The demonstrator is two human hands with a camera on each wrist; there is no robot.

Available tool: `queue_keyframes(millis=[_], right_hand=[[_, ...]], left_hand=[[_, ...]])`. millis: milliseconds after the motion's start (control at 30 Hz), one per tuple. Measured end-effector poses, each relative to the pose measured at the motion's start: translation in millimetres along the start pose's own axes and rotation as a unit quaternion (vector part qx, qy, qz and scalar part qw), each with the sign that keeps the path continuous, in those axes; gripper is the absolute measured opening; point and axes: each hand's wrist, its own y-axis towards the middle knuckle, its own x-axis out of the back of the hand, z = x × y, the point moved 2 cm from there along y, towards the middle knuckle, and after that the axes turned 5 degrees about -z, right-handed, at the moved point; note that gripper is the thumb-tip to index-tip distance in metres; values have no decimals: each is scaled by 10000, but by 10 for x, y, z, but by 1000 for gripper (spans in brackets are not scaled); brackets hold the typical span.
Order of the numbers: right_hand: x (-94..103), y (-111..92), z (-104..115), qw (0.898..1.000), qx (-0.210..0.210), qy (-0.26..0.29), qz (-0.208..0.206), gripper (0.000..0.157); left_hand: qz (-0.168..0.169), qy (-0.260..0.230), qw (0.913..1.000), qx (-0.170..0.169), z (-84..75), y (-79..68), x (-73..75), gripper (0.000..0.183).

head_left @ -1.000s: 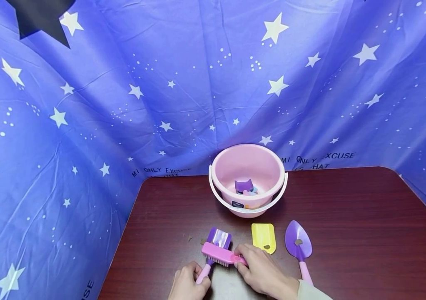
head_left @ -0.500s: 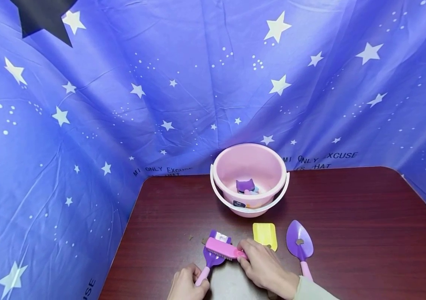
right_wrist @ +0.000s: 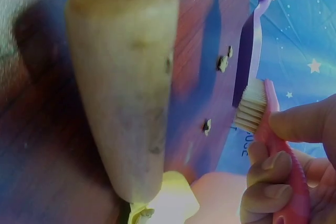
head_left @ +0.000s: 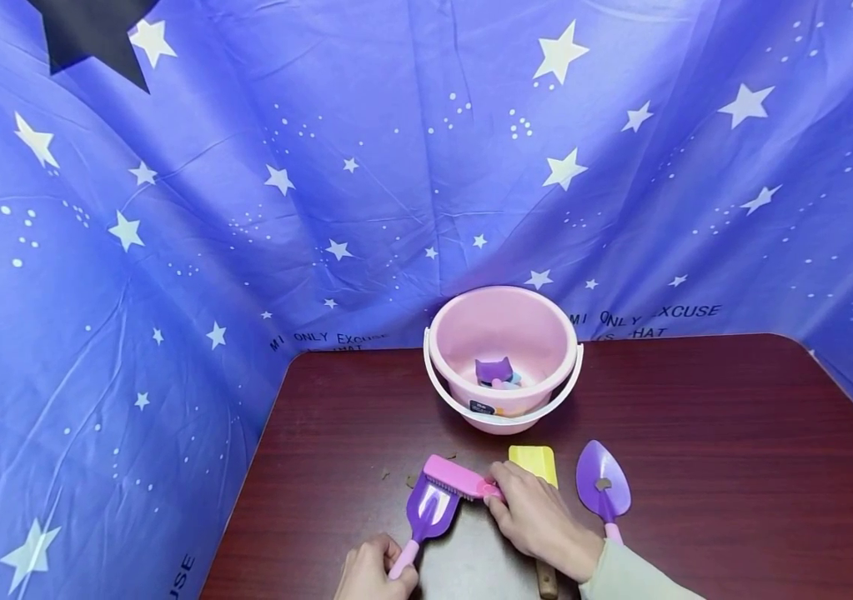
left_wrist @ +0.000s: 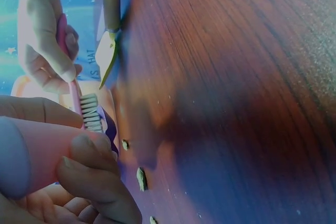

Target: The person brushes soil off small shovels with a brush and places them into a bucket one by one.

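Note:
My left hand [head_left: 377, 568] grips the pink handle of a small purple toy shovel [head_left: 428, 510], its blade pointing away from me. In my right hand [head_left: 539, 512] is a pink brush [head_left: 453, 477], pinched by its handle with the bristles down at the far end of the blade. The right wrist view shows the bristles [right_wrist: 253, 106] against the blade's tip. Brown crumbs [left_wrist: 142, 179] lie on the table beside and beyond the blade. Under my right hand and forearm lies a yellow shovel [head_left: 534, 457] with a wooden handle [head_left: 547, 580], partly hidden.
Behind the hands stands a pink bucket [head_left: 516, 323] with a white handle; a purple cat-eared piece [head_left: 494, 369] and other small pieces lie inside. To the right, a purple trowel [head_left: 602, 475] carries a brown crumb [head_left: 603, 484]. A starry blue cloth [head_left: 366, 208] hangs behind the table.
The brush has moved away from me along the blade, from near its handle end to its far edge. A crumb now shows beyond the blade. My left hand stays nearly still.

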Motion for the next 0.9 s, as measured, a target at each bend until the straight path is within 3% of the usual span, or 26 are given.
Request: queue_keyframes(millis=[367, 733, 900], right_hand=[[83, 66, -74, 9993, -374, 66, -66, 15], [97, -98, 188, 9966, 544, 617, -68, 17], [61, -150, 220, 9947, 730, 722, 109, 17]], left_hand=[[-15, 59, 10000, 36, -11, 3, 10, 13], [-203, 75, 9997, -88, -16, 72, 25, 11], [-277, 141, 9995, -103, -39, 85, 28, 13]])
